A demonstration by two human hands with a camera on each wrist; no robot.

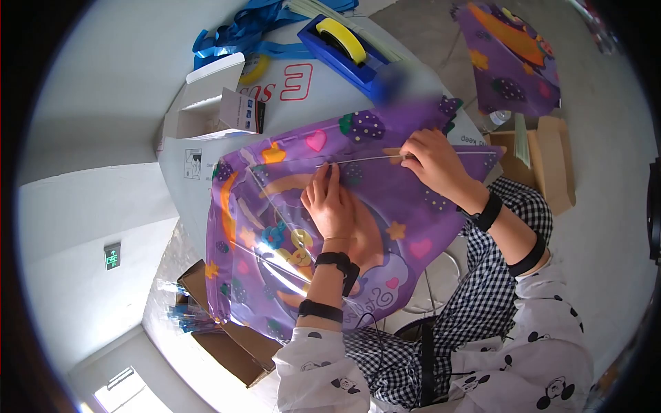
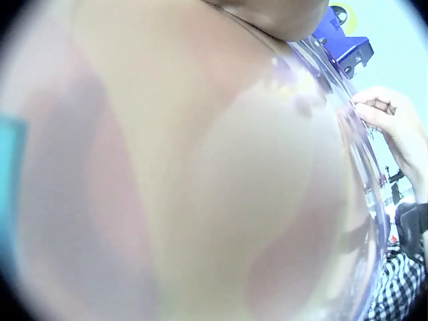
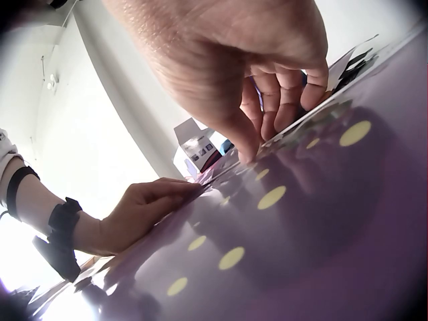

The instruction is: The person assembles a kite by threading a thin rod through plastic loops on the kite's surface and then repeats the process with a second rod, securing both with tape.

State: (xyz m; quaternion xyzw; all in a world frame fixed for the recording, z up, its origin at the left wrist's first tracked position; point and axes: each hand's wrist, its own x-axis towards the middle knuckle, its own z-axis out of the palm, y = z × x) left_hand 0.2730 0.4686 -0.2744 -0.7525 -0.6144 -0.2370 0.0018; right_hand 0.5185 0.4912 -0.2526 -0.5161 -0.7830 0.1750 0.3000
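Note:
A purple kite printed with strawberries, stars and hearts is spread out before me, with a thin white rod lying along its upper part. My right hand pinches the rod between thumb and fingers; in the right wrist view, that thumb is right at the rod and the kite's fold. To the left, my left hand presses the kite, its extended fingertips by the rod's left end. The left wrist view is mostly filled by the blurred kite print.
Beyond the kite stand a blue tape dispenser with yellow tape and an open white box. Blue ribbons lie at the back. Another purple printed piece is at upper right, above a cardboard box. Another carton stands lower left.

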